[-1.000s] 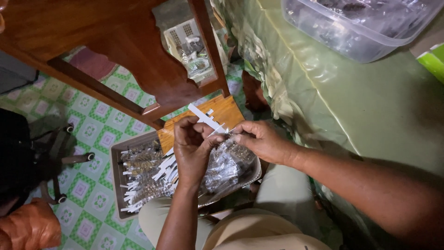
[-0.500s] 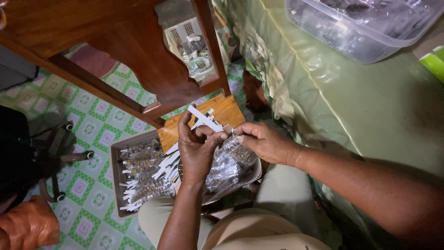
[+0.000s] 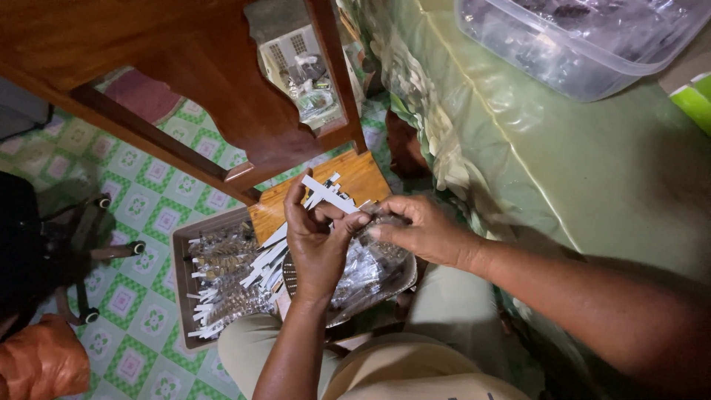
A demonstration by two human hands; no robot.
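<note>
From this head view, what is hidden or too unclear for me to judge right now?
- What the left hand and right hand pinch between their fingertips: hidden by the fingers; only white strips stick out above.
- Clear packets in the lap bowl: contents too small and glary.
- Clear tub on the green table: cut off by the top edge, contents blurred.
- Grey tray on the floor: partly covered by the left forearm.
</note>
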